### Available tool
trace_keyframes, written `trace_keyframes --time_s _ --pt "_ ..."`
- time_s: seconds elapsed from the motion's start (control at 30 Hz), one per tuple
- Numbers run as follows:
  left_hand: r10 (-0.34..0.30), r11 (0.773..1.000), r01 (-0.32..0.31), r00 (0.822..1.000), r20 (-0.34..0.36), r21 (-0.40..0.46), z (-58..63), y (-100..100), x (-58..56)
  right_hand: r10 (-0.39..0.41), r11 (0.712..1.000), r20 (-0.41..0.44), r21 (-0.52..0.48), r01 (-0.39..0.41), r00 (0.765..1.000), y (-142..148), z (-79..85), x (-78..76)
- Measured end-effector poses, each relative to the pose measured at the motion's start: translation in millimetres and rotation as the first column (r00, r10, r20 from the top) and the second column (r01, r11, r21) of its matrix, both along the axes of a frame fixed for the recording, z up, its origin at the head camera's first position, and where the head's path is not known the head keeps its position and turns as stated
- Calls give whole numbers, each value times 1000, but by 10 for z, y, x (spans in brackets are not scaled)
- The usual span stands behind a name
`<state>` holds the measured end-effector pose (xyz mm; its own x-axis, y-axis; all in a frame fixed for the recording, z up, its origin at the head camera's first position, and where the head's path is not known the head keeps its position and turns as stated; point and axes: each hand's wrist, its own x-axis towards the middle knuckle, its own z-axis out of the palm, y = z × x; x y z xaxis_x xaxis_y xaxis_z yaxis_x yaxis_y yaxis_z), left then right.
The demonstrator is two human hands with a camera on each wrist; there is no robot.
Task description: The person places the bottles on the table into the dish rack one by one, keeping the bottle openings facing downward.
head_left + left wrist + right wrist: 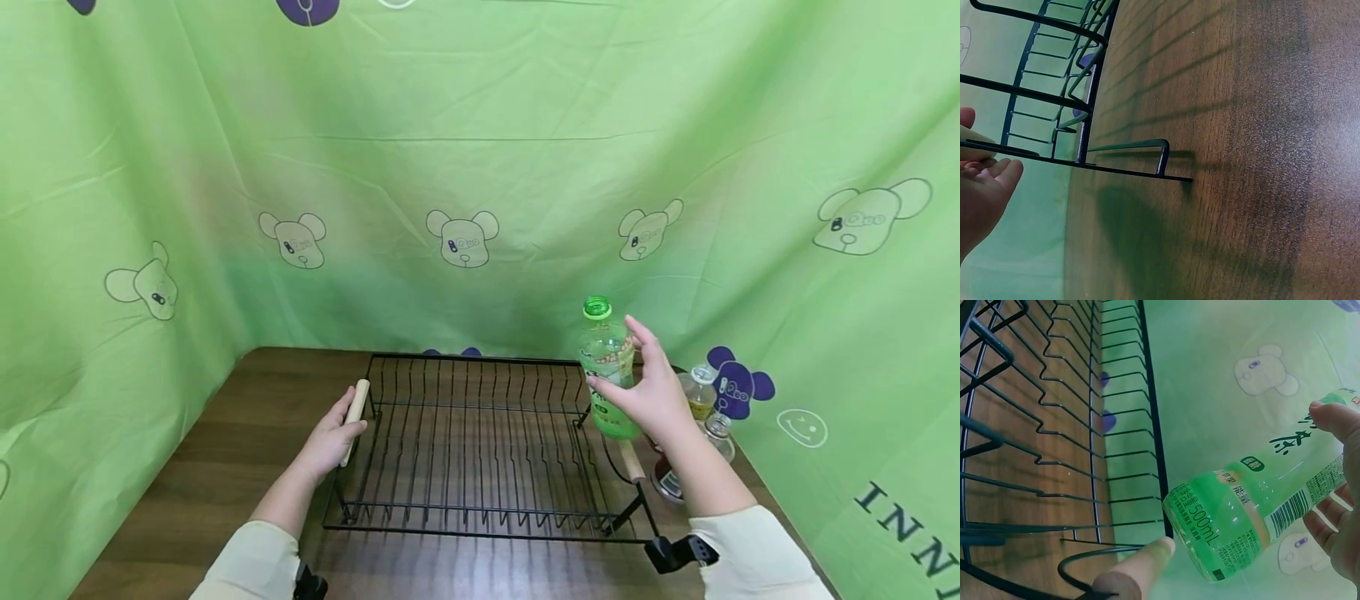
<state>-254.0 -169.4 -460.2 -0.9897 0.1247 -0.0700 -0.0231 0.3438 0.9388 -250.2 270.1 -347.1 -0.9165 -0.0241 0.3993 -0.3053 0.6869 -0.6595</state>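
Observation:
A black wire dish rack (480,359) with wooden side handles stands on the table. My left hand (324,440) grips its left wooden handle (359,400), fingers around it and thumb on the near side. In my right hand (654,398) is a green plastic bottle (609,354), held around its middle between thumb and fingers. The bottle is upright and uncapped, over the rack's right end. Seen from the right wrist, the bottle's base (1200,534) is close to the right wooden handle (1138,569), and its printed label faces the camera.
Behind the right forearm, a clear bottle (702,387) and another clear bottle (718,429) stand at the table's right side, partly hidden. A green cloth (465,167) with bear prints hangs around the back and sides of the wooden table (202,467).

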Motion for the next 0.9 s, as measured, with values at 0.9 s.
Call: trace_keyframes --time_s 0.9 --pt "13 1000 -13 1000 15 1 21 13 0 171 964 79 191 -183 982 -406 -142 -305"
